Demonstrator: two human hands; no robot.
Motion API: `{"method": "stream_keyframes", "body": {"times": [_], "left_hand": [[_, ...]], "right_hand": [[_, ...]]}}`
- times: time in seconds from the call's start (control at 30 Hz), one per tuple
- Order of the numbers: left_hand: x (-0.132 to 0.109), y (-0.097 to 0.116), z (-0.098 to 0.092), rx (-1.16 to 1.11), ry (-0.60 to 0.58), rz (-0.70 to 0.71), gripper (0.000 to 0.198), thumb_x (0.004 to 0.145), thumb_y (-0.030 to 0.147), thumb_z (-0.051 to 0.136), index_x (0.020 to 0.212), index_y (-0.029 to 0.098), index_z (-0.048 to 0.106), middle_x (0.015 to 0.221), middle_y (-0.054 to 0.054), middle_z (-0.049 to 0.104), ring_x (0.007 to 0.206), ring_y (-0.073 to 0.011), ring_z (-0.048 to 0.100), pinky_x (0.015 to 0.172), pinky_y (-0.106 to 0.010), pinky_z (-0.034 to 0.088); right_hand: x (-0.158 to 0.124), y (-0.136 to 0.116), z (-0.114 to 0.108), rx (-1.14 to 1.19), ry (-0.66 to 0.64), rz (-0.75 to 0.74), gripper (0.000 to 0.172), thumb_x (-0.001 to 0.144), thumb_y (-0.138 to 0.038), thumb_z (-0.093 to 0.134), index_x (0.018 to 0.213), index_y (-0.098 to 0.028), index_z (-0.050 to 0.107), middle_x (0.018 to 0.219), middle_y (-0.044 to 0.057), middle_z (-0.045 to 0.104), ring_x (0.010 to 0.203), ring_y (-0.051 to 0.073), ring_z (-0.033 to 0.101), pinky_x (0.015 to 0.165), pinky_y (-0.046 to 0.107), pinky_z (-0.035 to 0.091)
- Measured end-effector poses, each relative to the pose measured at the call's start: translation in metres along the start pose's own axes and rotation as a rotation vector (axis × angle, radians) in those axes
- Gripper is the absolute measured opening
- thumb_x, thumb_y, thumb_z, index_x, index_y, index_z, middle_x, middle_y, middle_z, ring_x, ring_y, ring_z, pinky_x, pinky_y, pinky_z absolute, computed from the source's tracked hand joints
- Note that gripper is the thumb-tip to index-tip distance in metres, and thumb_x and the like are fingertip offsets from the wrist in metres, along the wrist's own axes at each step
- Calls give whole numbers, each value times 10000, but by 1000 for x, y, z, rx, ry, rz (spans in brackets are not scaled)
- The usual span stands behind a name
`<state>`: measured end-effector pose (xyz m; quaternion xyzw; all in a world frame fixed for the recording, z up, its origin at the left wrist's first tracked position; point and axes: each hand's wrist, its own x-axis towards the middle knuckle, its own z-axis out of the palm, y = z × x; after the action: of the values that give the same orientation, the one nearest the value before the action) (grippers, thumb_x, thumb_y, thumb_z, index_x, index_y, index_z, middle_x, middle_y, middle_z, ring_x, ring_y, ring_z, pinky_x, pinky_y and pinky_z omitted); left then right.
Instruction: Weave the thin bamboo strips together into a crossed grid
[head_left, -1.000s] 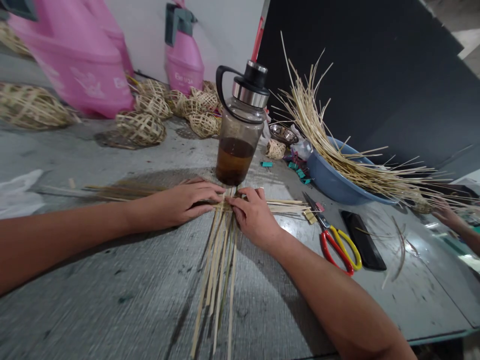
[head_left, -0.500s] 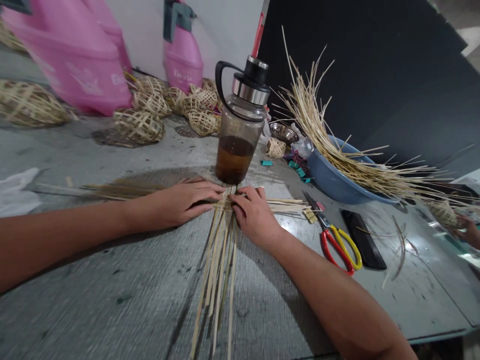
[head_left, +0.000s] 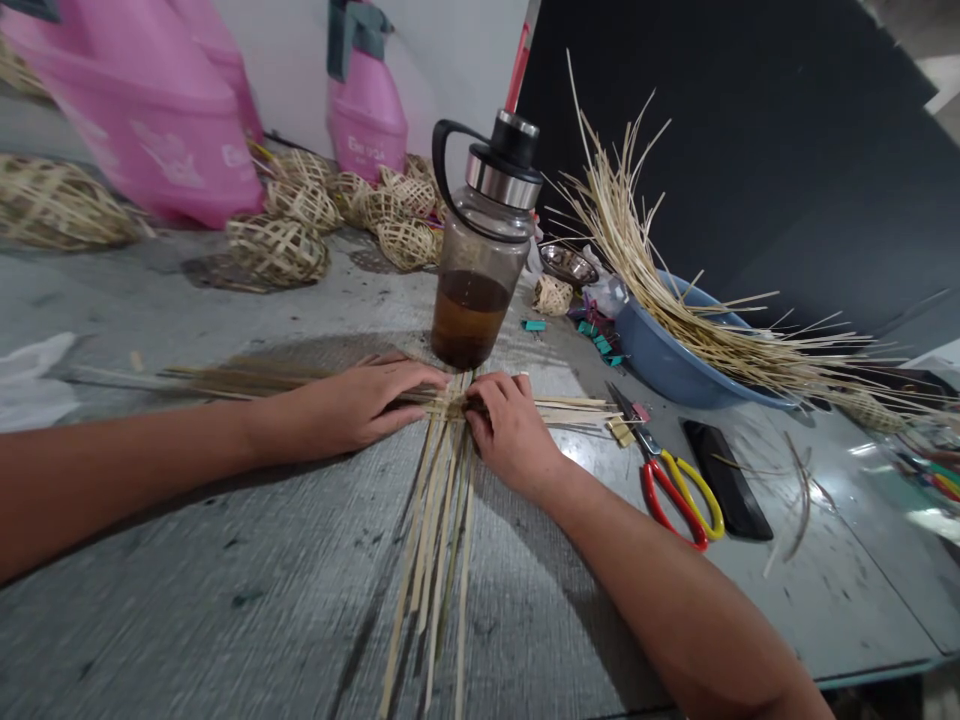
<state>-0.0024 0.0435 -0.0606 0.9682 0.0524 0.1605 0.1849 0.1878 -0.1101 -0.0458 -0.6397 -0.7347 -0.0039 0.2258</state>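
Note:
Thin flat bamboo strips (head_left: pixel 427 560) cross in a small woven patch (head_left: pixel 450 403) on the grey table, with long ends fanning toward me and others running left and right. My left hand (head_left: pixel 382 403) lies over the left-hand strips, fingers stretched out and thumb apart, its fingertips at the patch's left edge. At the right edge of the patch, my right hand (head_left: pixel 510 420) has its fingers curled, thumb and index pinched at the strips. Its fingertips are partly hidden.
Just behind my hands stands a tall drink bottle (head_left: pixel 472 290). Scissors (head_left: pixel 675 480), a black phone-like slab (head_left: pixel 727 480) and a blue basin (head_left: pixel 667 350) of bamboo strips are to the right. Woven balls (head_left: pixel 277 248) and pink spray bottles (head_left: pixel 367 120) line the back.
My right fingertips have shifted slightly right, uncovering more of the woven patch. My left hand stays in place. At the far right, another person's hand has left the view.

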Motion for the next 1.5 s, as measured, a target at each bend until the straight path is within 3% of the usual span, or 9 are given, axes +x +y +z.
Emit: {"method": "stream_keyframes", "body": {"times": [0.23,0.47,0.67,0.93,1.13,1.27,1.37,1.5], "left_hand": [[1,-1,-1,30,-20,92,327,1050,330,403,1270,212,615,1348,-58,600,1282,-204,505,1136,-364,309],[0,5,-2,16,4,-34,428,1024,353,442,1408,171,494,1361,-105,583,1264,-238,517,1108,-387,354],[1,-1,-1,-12,-25,67,311,1043,329,429,1264,205,610,1358,-65,591,1277,-203,510,1128,-368,331],[3,0,-5,-58,-20,-12,346,1007,392,486,1222,172,642,1321,-96,614,1234,-224,546,1093,-385,390],[2,-1,-3,-14,5,34,344,1028,419,451,1184,205,670,1323,-64,622,1241,-201,553,1098,-391,404],[2,1,0,51,-11,5,491,1025,511,349,1223,194,667,1317,-44,631,1272,-187,540,1096,-372,423],[2,2,2,117,-18,-37,681,987,616,218,1266,169,650,1342,-22,607,1378,-210,440,1086,-355,415],[2,2,2,130,-11,24,554,1025,499,290,1367,179,587,1409,-46,569,1372,-198,446,1136,-386,367]], "right_hand": [[0,0,0,-1,-8,-19,188,967,-136,480,1080,-159,628,1129,132,607,1139,254,491,999,438,361],[0,1,0,-3,-12,-18,198,949,-117,496,1111,-145,607,1108,127,612,1119,252,493,993,431,358],[0,2,1,11,11,-24,133,952,-133,528,995,-162,650,1111,121,600,1103,241,499,977,412,362],[2,9,-2,139,6,46,91,894,-172,677,985,-177,679,1105,88,616,1088,219,531,991,411,351],[2,7,-2,112,4,22,73,905,-162,661,972,-185,681,1094,91,616,1091,227,526,983,409,363],[0,4,1,78,19,13,109,922,-142,609,1010,-178,662,1102,104,613,1107,239,513,985,418,369],[-1,3,3,60,44,34,202,916,-143,598,1114,-158,634,1140,122,602,1119,253,499,999,435,372],[-1,4,3,53,33,20,211,938,-166,577,1137,-147,643,1164,138,599,1152,263,491,1011,444,375]]}}
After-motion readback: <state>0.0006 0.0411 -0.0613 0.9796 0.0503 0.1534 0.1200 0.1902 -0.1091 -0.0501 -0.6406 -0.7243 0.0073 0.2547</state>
